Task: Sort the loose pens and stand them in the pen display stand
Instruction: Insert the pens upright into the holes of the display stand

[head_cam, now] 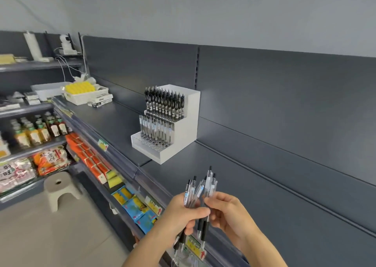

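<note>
The stand (190,122) sits on the grey shelf (274,195), white and stepped, close to the back panel. Its top step is packed with black-topped pens (163,102), all upright. The middle step holds a row of clear ones (154,127), and the lowest shows rows of open holes. The loose pens (200,191) are a fanned bunch held over the shelf's front edge, well apart from the stand. The left hand (183,212) is wrapped round the bunch at mid-barrel. The right hand (227,214) has its fingers bent, tips pinching the barrels (which pen, I cannot tell). Far left, a white tray (78,101) holds yellow pieces (80,88).
</note>
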A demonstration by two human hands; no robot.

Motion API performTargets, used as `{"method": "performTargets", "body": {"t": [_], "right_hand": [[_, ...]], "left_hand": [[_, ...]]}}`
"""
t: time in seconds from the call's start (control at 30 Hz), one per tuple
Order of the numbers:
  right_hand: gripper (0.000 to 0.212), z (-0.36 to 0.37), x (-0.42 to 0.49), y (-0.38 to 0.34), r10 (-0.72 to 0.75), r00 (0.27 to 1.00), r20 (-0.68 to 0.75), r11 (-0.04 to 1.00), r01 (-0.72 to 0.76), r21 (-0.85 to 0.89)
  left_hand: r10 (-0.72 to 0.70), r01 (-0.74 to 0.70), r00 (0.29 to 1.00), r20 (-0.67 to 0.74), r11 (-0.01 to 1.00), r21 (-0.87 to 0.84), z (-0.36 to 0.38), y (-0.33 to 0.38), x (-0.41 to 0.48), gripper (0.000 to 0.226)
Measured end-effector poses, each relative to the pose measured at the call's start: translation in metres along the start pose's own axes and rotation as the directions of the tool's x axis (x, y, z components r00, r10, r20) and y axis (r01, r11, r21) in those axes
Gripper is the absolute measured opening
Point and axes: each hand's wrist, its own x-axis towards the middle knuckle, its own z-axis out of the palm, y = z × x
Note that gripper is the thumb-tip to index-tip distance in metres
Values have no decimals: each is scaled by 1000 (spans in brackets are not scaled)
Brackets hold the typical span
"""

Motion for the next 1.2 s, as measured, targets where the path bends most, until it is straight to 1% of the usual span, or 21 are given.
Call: {"method": "performTargets", "body": {"t": [0.1, 0.2, 0.33, 0.4, 0.5, 0.63, 0.7, 0.83, 0.93, 1.0, 1.07, 1.1, 1.17, 1.2], "right_hand": [[13, 25, 38, -6, 4, 999, 51, 1000, -4, 3], [12, 42, 77, -14, -10, 998, 55, 1000, 9, 9], [9, 53, 130, -25, -85, 994, -72, 994, 79, -76], [10, 56, 153, -31, -106, 989, -107, 990, 96, -99], [14, 60, 183, -40, -108, 984, -142, 992, 98, -80], [7, 65, 212, -45, -117, 981, -154, 990, 103, -96], [10, 69, 222, -48, -121, 978, -167, 989, 103, -110], [10, 81, 241, -49, -141, 958, -250, 985, 112, -130], [8, 93, 253, -52, -214, 919, -331, 971, 164, -174], [8, 103, 262, -56, -275, 878, -392, 956, 204, -213], [12, 114, 272, -57, -356, 814, -459, 927, 247, -282], [14, 120, 277, -56, -410, 771, -488, 901, 259, -348], [17, 134, 289, -53, -507, 694, -512, 836, 251, -487], [17, 142, 294, -51, -538, 669, -513, 809, 239, -536]], "left_hand": [[11, -11, 998, -63, 1000, -9, -35, 6, 19, 10], [21, -23, 991, -132, 1000, -16, -68, 14, 47, 9], [1, -12, 973, -232, 999, -46, -111, 27, 83, 11], [1, -10, 964, -265, 999, -34, -131, 34, 98, 11], [10, -14, 961, -276, 1000, -9, -156, 43, 120, 10], [9, -10, 966, -259, 1000, -5, -178, 50, 144, 8], [6, -7, 966, -257, 1000, -1, -188, 52, 156, 9], [12, -6, 978, -208, 1000, 27, -211, 52, 180, 10], [35, -26, 984, -173, 998, 50, -234, 53, 197, 12], [48, -39, 989, -141, 997, 64, -251, 55, 207, 10], [55, -48, 993, -104, 996, 74, -269, 57, 217, 8], [58, -51, 995, -85, 995, 81, -277, 58, 221, 9], [64, -60, 997, -42, 994, 95, -294, 60, 230, 10], [65, -62, 998, -18, 993, 102, -301, 60, 234, 10]]}}
